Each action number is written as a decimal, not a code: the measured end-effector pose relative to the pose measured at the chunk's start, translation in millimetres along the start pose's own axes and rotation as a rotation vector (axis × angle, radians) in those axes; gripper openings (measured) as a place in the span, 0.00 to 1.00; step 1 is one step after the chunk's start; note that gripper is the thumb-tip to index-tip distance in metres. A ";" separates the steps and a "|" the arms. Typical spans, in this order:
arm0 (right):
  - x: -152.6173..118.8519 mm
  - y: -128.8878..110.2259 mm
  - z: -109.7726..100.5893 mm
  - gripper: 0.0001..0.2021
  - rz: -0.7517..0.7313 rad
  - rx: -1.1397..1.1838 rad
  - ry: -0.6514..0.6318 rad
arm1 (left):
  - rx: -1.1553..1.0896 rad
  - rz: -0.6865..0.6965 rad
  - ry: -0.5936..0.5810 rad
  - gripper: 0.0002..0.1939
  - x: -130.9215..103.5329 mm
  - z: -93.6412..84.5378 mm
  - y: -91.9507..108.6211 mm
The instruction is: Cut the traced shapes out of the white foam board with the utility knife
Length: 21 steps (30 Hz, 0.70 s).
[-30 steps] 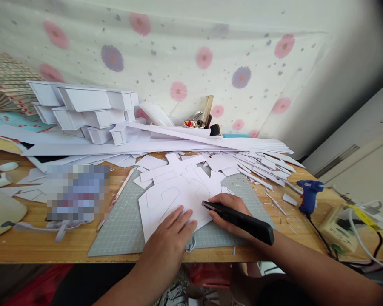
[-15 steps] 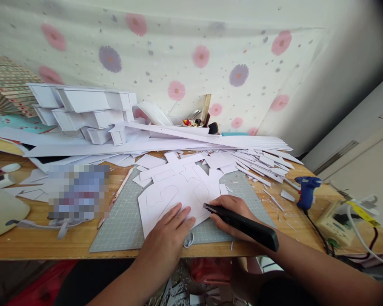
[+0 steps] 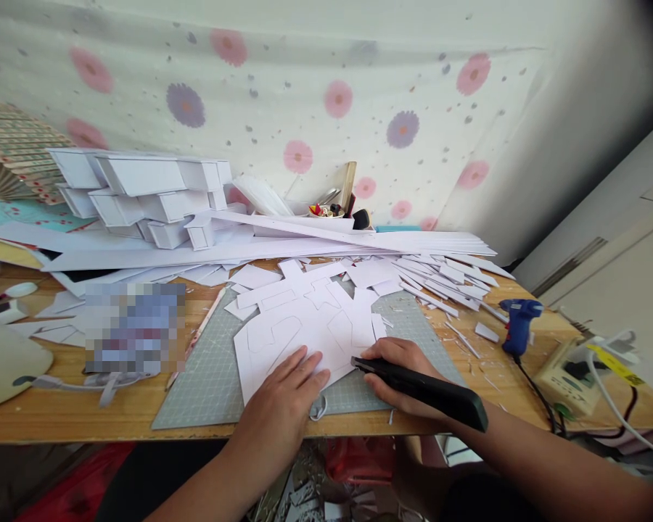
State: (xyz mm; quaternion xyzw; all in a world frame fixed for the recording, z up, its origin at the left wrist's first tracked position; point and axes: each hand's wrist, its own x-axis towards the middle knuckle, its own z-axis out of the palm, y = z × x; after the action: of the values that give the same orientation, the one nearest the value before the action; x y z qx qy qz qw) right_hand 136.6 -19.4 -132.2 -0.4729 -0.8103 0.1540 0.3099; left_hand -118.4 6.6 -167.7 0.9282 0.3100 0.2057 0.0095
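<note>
A white foam board sheet (image 3: 299, 330) with pencilled outlines lies on the grey-green cutting mat (image 3: 201, 391). My left hand (image 3: 286, 395) rests flat on its lower part, fingers stretched out. In my right hand (image 3: 400, 366) is a black utility knife (image 3: 429, 391), its tip at the sheet's lower right edge. The blade's contact with the board is too small to make out. A small curled white strip (image 3: 318, 408) lies by my left fingers, close to the mat's near edge.
White offcuts (image 3: 446, 279) are heaped behind and right of the mat. Long white strips (image 3: 326, 243) and a stack of white box shapes (image 3: 146, 188) stand behind. A blue glue gun (image 3: 521, 322) and a power strip (image 3: 569, 380) sit at the right; a blurred-out item (image 3: 136, 326) lies left.
My right hand and the knife have shifted slightly right and toward me, the tip moving to the sheet's edge. My left hand stays flat on the sheet.
</note>
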 end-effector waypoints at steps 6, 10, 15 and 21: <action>-2.4 0.8 -7.1 0.05 0.060 0.073 0.023 | 0.051 -0.005 0.007 0.28 -0.6 4.9 -2.3; 7.6 4.5 -14.4 0.05 0.206 0.291 0.222 | 0.089 -0.023 0.019 0.28 -0.6 9.7 -3.3; 38.0 16.5 2.1 0.09 0.383 0.550 0.376 | 0.117 0.006 -0.032 0.26 2.4 5.2 -2.2; 71.9 18.0 29.6 0.08 0.327 0.449 0.326 | 0.092 -0.011 -0.170 0.24 9.2 -12.5 0.4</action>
State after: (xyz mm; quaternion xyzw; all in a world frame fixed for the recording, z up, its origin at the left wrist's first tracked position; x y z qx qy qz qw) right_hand 103.6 53.0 -138.8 -0.5353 -0.6089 0.2989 0.5032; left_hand -116.3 10.2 -152.7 0.9400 0.3224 0.1117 -0.0057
